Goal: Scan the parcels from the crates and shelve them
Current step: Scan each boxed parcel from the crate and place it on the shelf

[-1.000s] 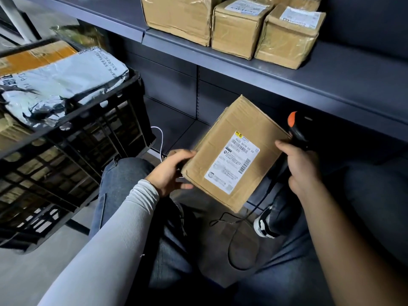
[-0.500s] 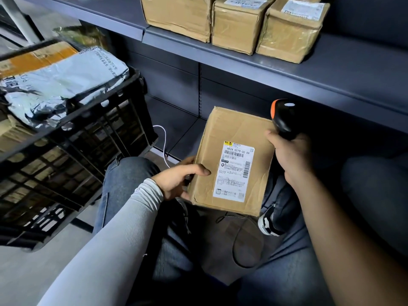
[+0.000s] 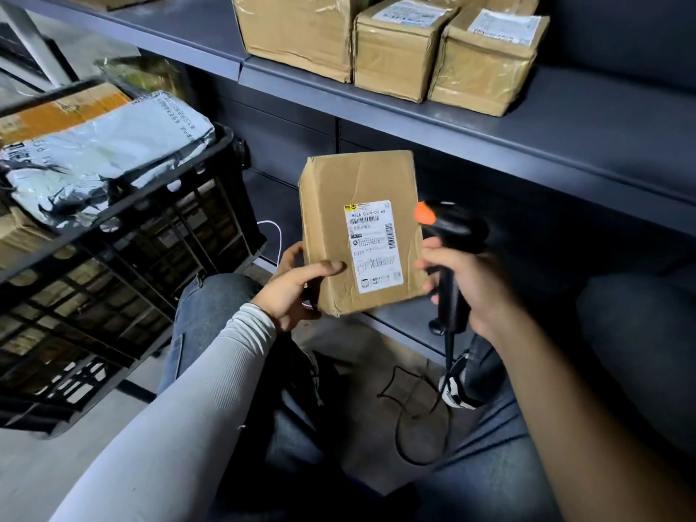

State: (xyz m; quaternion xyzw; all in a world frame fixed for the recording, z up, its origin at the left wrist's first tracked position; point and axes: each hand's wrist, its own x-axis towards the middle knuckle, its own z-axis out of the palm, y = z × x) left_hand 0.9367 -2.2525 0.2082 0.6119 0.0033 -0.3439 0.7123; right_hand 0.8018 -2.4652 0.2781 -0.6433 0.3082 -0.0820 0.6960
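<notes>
**Parcel held up beside the scanner**

Parcel point(image 3: 361, 235), a flat brown cardboard packet with a white barcode label point(image 3: 373, 246) facing the camera, is held upright above the person's knees. The left hand point(image 3: 292, 292) grips its lower left edge, thumb across the front. The right hand point(image 3: 469, 286) is wrapped round the grip of a black scanner point(image 3: 450, 258) with an orange tip, just right of the parcel. Left of the knees a black crate point(image 3: 124, 280) holds a grey mailer bag point(image 3: 101, 160) and other parcels. Farther off, three taped boxes point(image 3: 399, 47) stand side by side on the grey shelf point(image 3: 587, 137).
</notes>
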